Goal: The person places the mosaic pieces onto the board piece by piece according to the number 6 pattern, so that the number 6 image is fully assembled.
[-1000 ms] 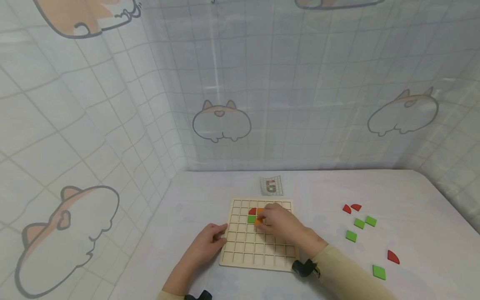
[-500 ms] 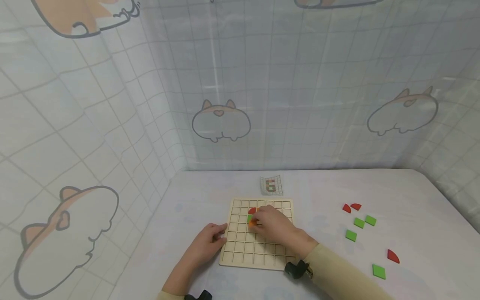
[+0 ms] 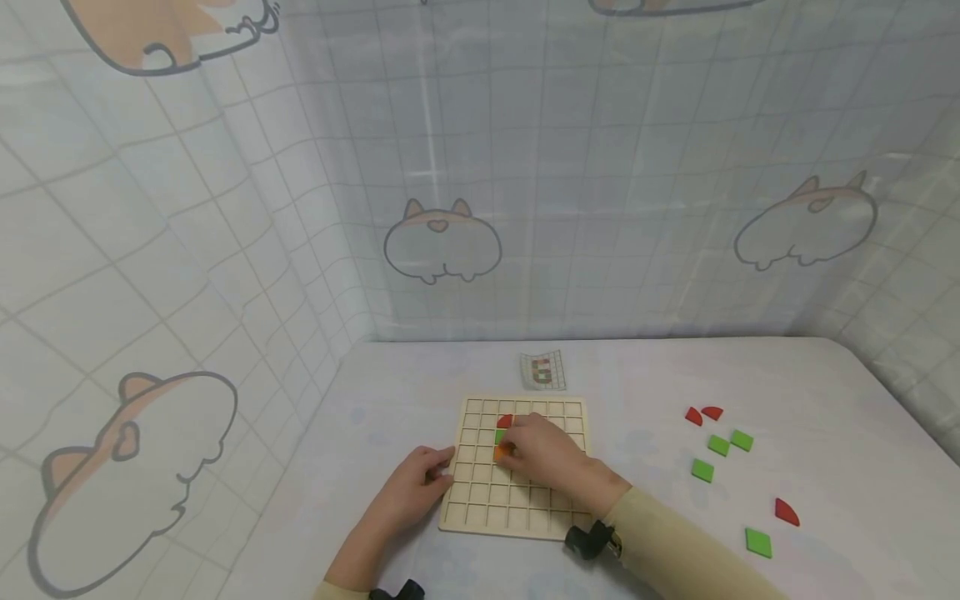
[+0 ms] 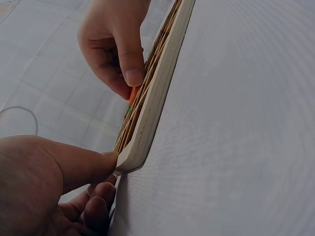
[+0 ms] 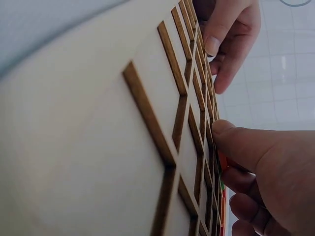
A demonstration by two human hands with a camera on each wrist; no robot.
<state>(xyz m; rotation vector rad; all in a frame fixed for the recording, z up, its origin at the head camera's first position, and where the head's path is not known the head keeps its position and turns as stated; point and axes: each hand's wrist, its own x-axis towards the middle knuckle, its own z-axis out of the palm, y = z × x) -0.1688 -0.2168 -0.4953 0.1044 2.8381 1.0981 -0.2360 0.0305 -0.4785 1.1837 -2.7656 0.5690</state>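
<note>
A square wooden grid board (image 3: 487, 518) lies on the table. My left hand (image 3: 411, 492) is at its left edge; in the left wrist view, the thumb presses the board's rim (image 4: 156, 105) with fingers curled at the edge. Over the upper part of the grid, my right hand (image 3: 546, 454) pinches an orange tile (image 3: 498, 452) between thumb and fingers, just below a green square tile (image 3: 499, 436). Above that green one sits a red quarter-circle tile (image 3: 505, 421). My right hand covers the squares to their right.
Behind the board lies a small printed pattern card (image 3: 543, 372). Off to the right are several loose tiles, among them a green square (image 3: 758, 542), a red quarter-circle (image 3: 787, 512) and another green square (image 3: 702, 471). A patterned curtain (image 3: 570, 208) hangs behind the table.
My right hand has shifted left and slightly down with the orange tile, from beside the green tile to just below it. The left hand has stayed at the board's edge.
</note>
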